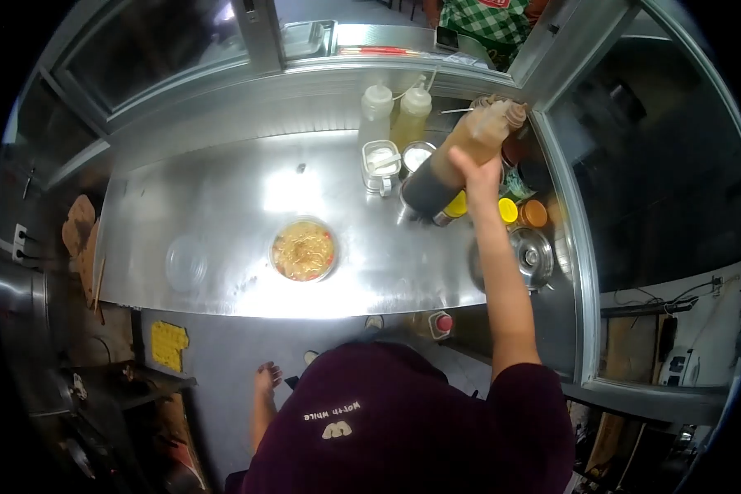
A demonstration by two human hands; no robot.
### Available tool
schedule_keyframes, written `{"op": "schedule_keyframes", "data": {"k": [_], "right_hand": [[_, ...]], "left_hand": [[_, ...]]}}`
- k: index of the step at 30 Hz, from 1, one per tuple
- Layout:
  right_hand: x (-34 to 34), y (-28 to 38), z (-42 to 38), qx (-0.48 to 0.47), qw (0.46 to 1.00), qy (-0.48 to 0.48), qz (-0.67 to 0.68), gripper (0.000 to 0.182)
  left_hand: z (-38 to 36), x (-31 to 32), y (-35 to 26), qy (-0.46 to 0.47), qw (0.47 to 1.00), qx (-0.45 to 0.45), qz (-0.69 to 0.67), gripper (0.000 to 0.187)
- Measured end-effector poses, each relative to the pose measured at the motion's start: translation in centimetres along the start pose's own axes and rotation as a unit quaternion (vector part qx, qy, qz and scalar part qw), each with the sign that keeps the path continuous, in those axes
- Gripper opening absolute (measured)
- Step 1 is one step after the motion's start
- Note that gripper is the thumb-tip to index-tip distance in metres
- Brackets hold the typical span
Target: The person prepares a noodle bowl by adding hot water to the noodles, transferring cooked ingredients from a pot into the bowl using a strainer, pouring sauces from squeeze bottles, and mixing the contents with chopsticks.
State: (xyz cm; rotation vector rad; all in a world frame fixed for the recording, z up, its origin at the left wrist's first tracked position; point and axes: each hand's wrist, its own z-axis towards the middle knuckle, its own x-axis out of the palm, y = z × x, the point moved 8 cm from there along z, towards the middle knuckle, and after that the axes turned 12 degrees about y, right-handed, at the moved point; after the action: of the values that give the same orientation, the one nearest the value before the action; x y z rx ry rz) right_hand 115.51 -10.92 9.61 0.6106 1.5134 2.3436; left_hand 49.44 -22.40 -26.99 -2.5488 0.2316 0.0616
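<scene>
My right hand (477, 171) is closed around a large squeeze bottle (436, 183) with dark liquid in its lower part. The bottle tilts over the back right of the steel counter, its top blurred. Behind it stand a clear squeeze bottle (376, 111) and one with yellowish liquid (413, 114). Near its base are a square container of white powder (381, 161) and a round tin of white contents (418, 155). My left hand (267, 377) hangs low beside my body, fingers loosely apart and nothing visible in it. A round bowl of noodles in broth (304, 249) sits mid-counter.
On the steel counter (222, 181) lies a clear round lid (186, 263) at left. Yellow-capped (508, 211) and orange-capped jars (533, 213) and a metal lidded pot (530, 257) crowd the right end. Beyond the window stands a person in a green checked apron (486, 20).
</scene>
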Motion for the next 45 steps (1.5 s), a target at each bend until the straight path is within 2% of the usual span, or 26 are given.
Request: {"op": "schedule_keyframes", "data": {"k": [2,4,7,10,11,12,14,15,16,17,18,20,22,24,27,30,31,35,36,38,39,43,45], "right_hand": [[-3.6,-0.1,3.4,-0.086,0.990,-0.093,-0.054,0.066],[-4.9,0.2,5.7,-0.146,0.976,-0.145,-0.072,0.071],[-6.8,-2.1,7.9,-0.186,0.950,-0.206,-0.141,0.076],[-8.6,-5.0,10.4,-0.160,0.956,-0.226,-0.103,0.080],[-7.7,-4.7,10.3,-0.153,0.957,-0.234,-0.078,0.076],[-7.6,-5.6,10.4,-0.155,0.947,-0.251,-0.129,0.080],[-6.7,-6.6,11.1,-0.146,0.955,-0.227,-0.125,0.080],[-6.4,-7.5,10.6,-0.128,0.954,-0.242,-0.123,0.080],[-6.6,-8.5,9.5,-0.072,0.952,-0.237,-0.182,0.075],[-6.7,-9.1,8.7,-0.074,0.953,-0.234,-0.179,0.070],[-7.0,-10.0,8.5,-0.063,0.955,-0.228,-0.177,0.070],[-7.0,-11.9,8.8,-0.044,0.950,-0.224,-0.213,0.068],[-6.8,-12.9,8.3,-0.023,0.938,-0.224,-0.265,0.067],[-6.9,-13.7,8.1,-0.004,0.930,-0.219,-0.294,0.067],[-7.4,-14.3,8.0,0.034,0.940,-0.184,-0.284,0.070],[-7.7,-14.8,7.5,0.075,0.946,-0.146,-0.280,0.078],[-7.4,-13.8,6.7,0.102,0.934,-0.154,-0.306,0.084],[-6.5,-8.9,3.5,0.060,0.961,-0.129,-0.237,0.072],[-5.8,-7.3,2.0,0.042,0.972,-0.118,-0.198,0.066],[-4.6,-5.7,-0.8,0.074,0.977,-0.106,-0.167,0.055],[-4.2,-6.1,-2.4,0.080,0.978,-0.105,-0.159,0.051],[-2.9,-8.2,-8.5,0.138,0.976,-0.067,-0.155,0.043],[-1.7,-8.5,-9.9,0.162,0.975,-0.032,-0.145,0.042]], "left_hand": [[0.4,0.4,0.9,-0.001,1.000,0.002,0.007,0.033],[-0.2,0.9,1.6,-0.018,1.000,0.002,0.014,0.034],[-3.0,1.5,3.0,-0.050,0.996,-0.035,0.057,0.034],[0.1,1.5,8.1,0.061,0.995,0.064,-0.039,0.033],[-1.0,1.2,6.7,-0.019,0.954,0.132,0.269,0.032],[-2.5,2.1,5.4,-0.104,0.810,0.183,0.548,0.031],[-0.7,2.5,7.0,-0.018,0.789,0.165,0.592,0.029],[0.2,1.5,7.0,-0.058,0.888,0.131,0.436,0.028],[-1.3,-0.2,8.7,-0.088,0.956,0.083,0.268,0.027],[-2.9,-1.4,10.7,-0.112,0.989,0.032,0.090,0.025],[-3.4,-1.9,12.8,-0.130,0.987,-0.020,-0.092,0.024],[-3.0,-2.1,12.0,-0.105,0.991,-0.014,-0.079,0.023],[-4.4,-1.5,7.9,-0.104,0.993,-0.025,0.043,0.023],[-6.7,0.8,2.0,-0.102,0.989,-0.019,0.105,0.023],[-5.5,1.9,0.7,-0.061,0.998,0.013,0.028,0.024],[-4.0,1.8,0.7,-0.040,0.996,0.000,0.074,0.029],[-5.6,3.2,-1.1,-0.051,0.991,-0.043,0.112,0.029],[-3.2,5.0,-0.5,0.012,0.993,-0.052,0.102,0.029],[-2.4,5.2,-0.1,0.043,0.991,-0.037,0.117,0.037],[0.0,5.2,1.7,0.105,0.984,-0.007,0.146,0.053],[0.1,5.3,1.8,0.082,0.985,-0.012,0.150,0.048],[0.7,6.0,1.9,0.098,0.979,-0.050,0.170,0.044],[0.8,6.8,1.4,0.111,0.980,-0.041,0.158,0.043]]}}
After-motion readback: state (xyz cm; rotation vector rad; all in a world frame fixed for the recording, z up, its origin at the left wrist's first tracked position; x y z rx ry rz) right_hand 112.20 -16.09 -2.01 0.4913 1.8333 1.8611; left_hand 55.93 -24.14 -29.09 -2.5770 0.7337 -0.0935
